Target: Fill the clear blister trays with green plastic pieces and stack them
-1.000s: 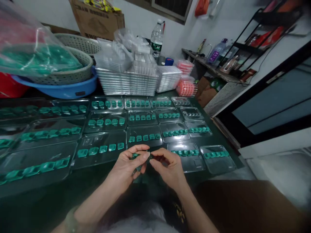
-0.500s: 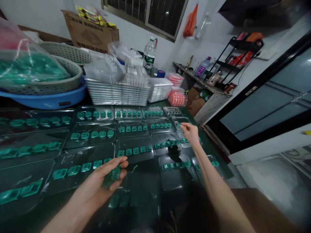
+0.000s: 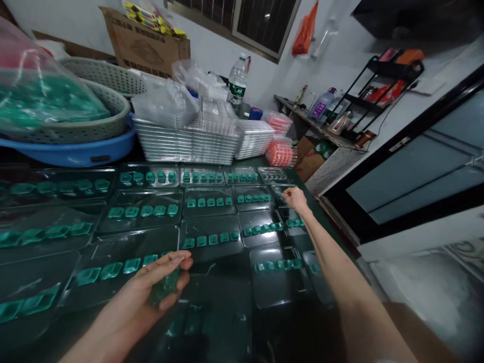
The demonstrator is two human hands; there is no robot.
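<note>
My left hand (image 3: 141,292) is closed around several small clear green plastic pieces (image 3: 166,287), held low over the table's front. Its thumb lies on top, and the fingers partly hide the pieces. Farther off to the right, my right hand (image 3: 297,200) is pinched at a clear plastic tray (image 3: 278,189). Something greenish, mostly covered, shows at its fingertips and looks like one of the same green plastic pieces. Other clear trays (image 3: 209,222) lie flat in rows, most with a line of green pieces (image 3: 214,239) across them.
Stacked clear trays (image 3: 185,143) stand at the back beside a water bottle (image 3: 238,80). At the back left, a bag of green pieces (image 3: 49,103) rests on grey baskets over a blue basin (image 3: 75,151). Red-and-white packs (image 3: 280,152) sit near the table's far right corner.
The view has shifted slightly. My left hand, still round its green pieces, is a little lower and farther left. My right hand stays pinched at the same far right tray.
</note>
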